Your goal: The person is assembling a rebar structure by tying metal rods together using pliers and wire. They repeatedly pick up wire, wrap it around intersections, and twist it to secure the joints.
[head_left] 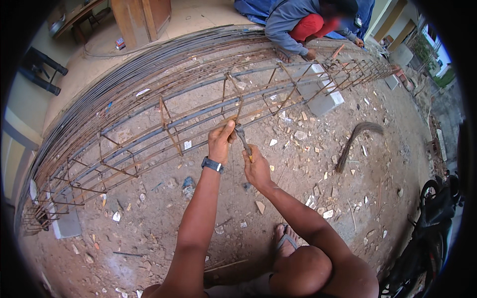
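A long rebar cage (164,126) of rusty bars and bent stirrups stretches across in front of me, propped off the ground. My left hand (221,141), with a dark watch on its wrist, pinches the cage where a stirrup meets a lower bar. My right hand (257,166) is wrapped round the handles of a pair of pincers (241,134) with a bit of yellow on the grip. The pincers' head touches that same joint, beside my left fingertips. Any tie wire there is too small to make out.
Concrete blocks (325,102) support the cage, with another block (67,223) at its left end. A bundle of thin wire (355,141) lies on the rubble-strewn ground at right. Loose rebar (99,84) lies beyond the cage. A co-worker (298,30) squats behind it. A motorcycle (425,233) stands at right.
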### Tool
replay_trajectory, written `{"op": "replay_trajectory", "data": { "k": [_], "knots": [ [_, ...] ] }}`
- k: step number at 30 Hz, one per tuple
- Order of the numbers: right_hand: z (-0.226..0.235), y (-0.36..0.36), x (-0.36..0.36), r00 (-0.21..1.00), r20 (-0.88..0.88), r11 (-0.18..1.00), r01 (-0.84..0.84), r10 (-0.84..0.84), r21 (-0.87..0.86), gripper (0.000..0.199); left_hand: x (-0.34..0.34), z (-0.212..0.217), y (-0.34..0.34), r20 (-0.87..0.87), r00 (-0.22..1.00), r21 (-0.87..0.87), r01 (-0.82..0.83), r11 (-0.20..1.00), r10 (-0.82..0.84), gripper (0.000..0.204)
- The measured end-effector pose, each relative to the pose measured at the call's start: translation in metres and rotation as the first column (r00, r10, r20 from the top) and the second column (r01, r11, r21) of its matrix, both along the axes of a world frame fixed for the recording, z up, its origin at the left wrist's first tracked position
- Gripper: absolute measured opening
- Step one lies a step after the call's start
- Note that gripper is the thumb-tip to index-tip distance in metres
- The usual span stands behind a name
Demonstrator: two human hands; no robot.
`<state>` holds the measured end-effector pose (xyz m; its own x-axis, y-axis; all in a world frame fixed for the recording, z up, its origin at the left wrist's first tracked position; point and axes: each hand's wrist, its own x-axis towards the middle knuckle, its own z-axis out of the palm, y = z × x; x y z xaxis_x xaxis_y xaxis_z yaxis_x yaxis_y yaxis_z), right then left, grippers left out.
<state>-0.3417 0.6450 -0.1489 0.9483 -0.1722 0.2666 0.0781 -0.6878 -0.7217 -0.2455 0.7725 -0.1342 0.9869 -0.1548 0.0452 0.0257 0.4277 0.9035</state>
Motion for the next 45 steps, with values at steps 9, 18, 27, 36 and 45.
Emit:
{"op": "replay_trajectory", "data": {
  "k": [9, 18, 27, 36, 45],
  "knots": [
    [0.064, -0.036, -0.016, 0.528, -0.169, 0.056, 0.223, 0.832, 0.973, 0.032, -0.004, 0.005, 0.004, 0.000, 1.000, -0.197, 0.006, 0.980, -0.006, 0.033],
    [0.082, -0.044, -0.052, 0.994, 0.013, 0.932, -0.099, 0.111, -0.350, 0.052, -0.003, 0.000, -0.002, -0.056, 0.998, -0.341, 0.022, 0.940, -0.043, 0.035],
    [0.113, -0.024, -0.054, 0.600, -0.575, 0.458, 0.356, 0.556, 0.815, 0.064, -0.020, 0.004, 0.002, -0.015, 0.992, -0.510, 0.098, 0.855, -0.123, 0.035],
    [0.097, -0.023, -0.059, 0.577, -0.448, 0.268, 0.374, 0.683, 0.888, 0.064, -0.073, 0.034, -0.027, -0.356, 0.846, -0.573, 0.138, 0.808, -0.397, 0.044],
    [0.118, 0.020, -0.074, 0.986, 0.012, 0.696, 0.125, -0.166, -0.707, 0.044, -0.066, 0.053, -0.073, -0.514, 0.833, -0.541, -0.132, 0.831, -0.203, 0.045]
  ]
}}
